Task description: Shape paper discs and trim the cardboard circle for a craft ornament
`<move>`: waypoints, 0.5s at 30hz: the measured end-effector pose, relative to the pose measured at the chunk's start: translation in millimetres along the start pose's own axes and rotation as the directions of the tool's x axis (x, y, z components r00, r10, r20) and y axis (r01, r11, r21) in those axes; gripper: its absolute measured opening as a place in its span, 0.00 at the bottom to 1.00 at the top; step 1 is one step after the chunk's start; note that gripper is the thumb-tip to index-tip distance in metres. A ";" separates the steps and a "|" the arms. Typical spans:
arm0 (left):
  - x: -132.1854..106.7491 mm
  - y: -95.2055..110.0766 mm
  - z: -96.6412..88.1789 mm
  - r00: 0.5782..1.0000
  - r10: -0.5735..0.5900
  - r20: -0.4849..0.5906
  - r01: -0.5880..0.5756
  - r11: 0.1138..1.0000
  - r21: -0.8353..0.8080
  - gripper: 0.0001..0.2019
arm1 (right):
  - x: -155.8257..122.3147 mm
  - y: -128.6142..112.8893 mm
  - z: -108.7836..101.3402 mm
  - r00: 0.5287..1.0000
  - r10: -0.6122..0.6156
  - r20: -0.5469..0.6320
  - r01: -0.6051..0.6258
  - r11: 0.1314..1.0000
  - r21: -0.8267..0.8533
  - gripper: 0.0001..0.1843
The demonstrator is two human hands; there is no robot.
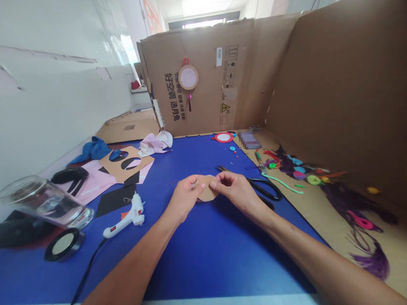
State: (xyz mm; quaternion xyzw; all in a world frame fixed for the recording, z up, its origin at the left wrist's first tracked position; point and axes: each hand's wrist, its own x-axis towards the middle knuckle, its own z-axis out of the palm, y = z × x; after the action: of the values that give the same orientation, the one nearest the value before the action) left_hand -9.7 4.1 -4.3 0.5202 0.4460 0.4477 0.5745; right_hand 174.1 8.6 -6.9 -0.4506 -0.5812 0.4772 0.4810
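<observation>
A round cardboard disc (207,191) is held above the blue table cover (201,251) by both hands. My left hand (184,198) pinches its left edge with thumb and fingers closed. My right hand (234,187) pinches the right edge, fingers curled together. Black-handled scissors (259,186) lie just right of my right hand. A white hot-glue gun (127,218) lies to the left of my left hand, its black cord trailing toward me.
A glass jar (45,202) lies on its side at far left beside a black-rimmed lid (63,244). Cut cardboard (127,162), pink and black sheets and cloth sit back left. Coloured tassels and rings (302,173) spread right. Cardboard walls (339,97) enclose the back and right.
</observation>
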 end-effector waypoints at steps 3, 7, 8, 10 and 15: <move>-0.2 0.3 0.3 1.000 -0.004 -0.002 0.004 0.999 0.042 0.20 | 1.5 4.2 -0.4 1.000 -0.017 0.008 0.017 1.000 -0.021 0.20; 0.6 0.5 -0.3 0.999 -0.041 0.012 0.040 0.998 0.056 0.19 | 3.3 8.7 0.0 1.000 -0.002 0.027 0.002 1.000 -0.006 0.21; 0.9 0.5 -0.7 0.999 -0.044 0.012 0.043 0.997 0.060 0.19 | 3.3 9.0 0.1 0.999 0.005 0.043 -0.005 1.000 0.001 0.21; 1.1 0.6 -1.3 0.999 -0.040 0.005 0.040 0.997 0.061 0.19 | 3.0 8.7 0.1 0.997 0.020 0.079 -0.020 1.000 0.009 0.22; 0.0 4.0 -1.5 0.996 -0.088 -0.012 0.087 0.994 -0.063 0.17 | 1.7 6.5 -1.2 0.999 0.013 0.037 -0.014 0.999 0.043 0.24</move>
State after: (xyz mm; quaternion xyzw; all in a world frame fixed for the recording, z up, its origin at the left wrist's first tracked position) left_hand -11.3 4.7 -0.4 0.4784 0.4585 0.4396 0.6063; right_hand 175.5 11.2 -13.0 -0.4352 -0.5766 0.5012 0.4764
